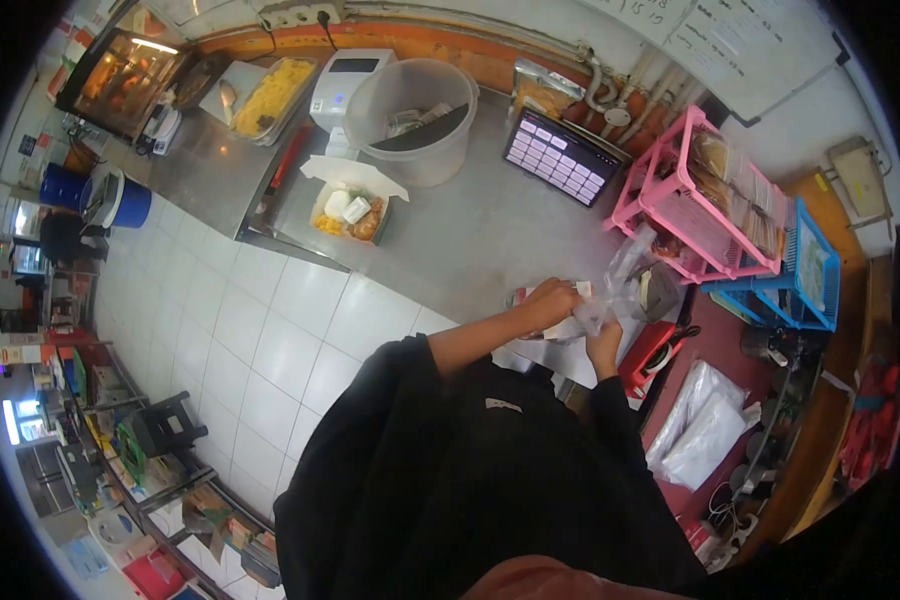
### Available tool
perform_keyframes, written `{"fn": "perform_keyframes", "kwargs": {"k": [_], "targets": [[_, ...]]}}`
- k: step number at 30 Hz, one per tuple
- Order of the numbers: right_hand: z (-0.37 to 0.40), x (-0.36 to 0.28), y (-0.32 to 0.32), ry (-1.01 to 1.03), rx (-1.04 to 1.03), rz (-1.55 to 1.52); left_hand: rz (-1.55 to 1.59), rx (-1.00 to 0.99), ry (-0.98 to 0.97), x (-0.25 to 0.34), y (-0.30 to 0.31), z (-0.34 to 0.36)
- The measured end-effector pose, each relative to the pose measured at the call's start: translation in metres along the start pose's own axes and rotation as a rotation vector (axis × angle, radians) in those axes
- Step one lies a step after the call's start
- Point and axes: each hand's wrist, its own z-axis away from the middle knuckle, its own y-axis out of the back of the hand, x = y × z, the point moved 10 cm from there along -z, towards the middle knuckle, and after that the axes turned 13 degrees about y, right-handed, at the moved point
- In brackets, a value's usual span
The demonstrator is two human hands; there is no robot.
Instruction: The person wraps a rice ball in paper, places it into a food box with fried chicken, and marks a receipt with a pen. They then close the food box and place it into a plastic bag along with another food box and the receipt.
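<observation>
My left hand (pixel 552 304) is closed on the edge of a clear plastic bag (pixel 596 312) over the near right part of the steel counter. Facing it, my right hand (pixel 603 346) also pinches the bag, with its fingers partly hidden by the plastic. Beneath my left hand lies a red and white printed item (pixel 519 297), mostly covered. More clear plastic (pixel 630 256) rises beyond my hands, beside a clear container (pixel 658 291) with dark contents. Left of my hands, an open food box (pixel 354 203) holds rice, yellow food, a browned piece and a small wrapped packet.
A large translucent tub (pixel 410 120), a lit tablet (pixel 563 157) and a white printer (pixel 348 85) stand along the back. Pink baskets (pixel 710 200) and a blue rack (pixel 810 270) border the right. A red tape dispenser (pixel 652 355) and plastic bags (pixel 705 420) lie near my right arm.
</observation>
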Motion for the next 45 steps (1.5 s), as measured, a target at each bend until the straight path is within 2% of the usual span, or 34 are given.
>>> {"fn": "perform_keyframes", "kwargs": {"k": [3,6,9,12,14,16,19,25,28,31,34,43,45], "targets": [[0.008,-0.007,0.004,0.008,0.132,0.030,-0.017,-0.073,-0.008,0.003,-0.003,-0.008],[0.015,-0.017,-0.001,0.175,0.149,0.088,-0.001,-0.183,0.013,0.012,-0.002,-0.013],[0.028,0.010,0.001,-0.021,0.235,0.186,0.098,-0.234,0.060,0.015,-0.001,-0.021],[0.035,0.023,-0.005,-0.177,0.209,0.126,0.256,-0.263,0.142,-0.001,-0.001,-0.034],[0.022,-0.022,0.002,-0.057,0.267,0.050,0.249,-0.256,0.393,-0.021,0.016,-0.037],[0.015,-0.049,0.005,0.035,0.280,0.064,0.751,-0.499,0.796,-0.073,-0.036,-0.019],[0.011,-0.061,-0.001,0.129,0.235,0.201,1.034,-0.494,0.976,-0.089,-0.054,-0.006],[0.010,-0.018,-0.007,0.010,0.334,0.091,1.159,-0.493,0.921,-0.086,-0.058,0.005],[0.006,-0.006,-0.010,-0.056,0.271,0.027,1.264,-0.368,0.861,-0.079,-0.049,0.012],[0.005,-0.003,-0.013,-0.065,0.191,0.024,1.235,-0.302,0.874,-0.082,-0.051,0.018],[0.005,0.000,-0.017,-0.093,0.123,0.055,1.238,-0.266,0.797,-0.081,-0.050,0.018],[0.003,-0.003,-0.019,-0.104,0.051,0.021,1.244,-0.242,0.803,-0.082,-0.051,0.019],[0.001,0.000,-0.021,-0.110,0.045,0.013,1.140,-0.266,0.759,-0.083,-0.049,0.017]]}}
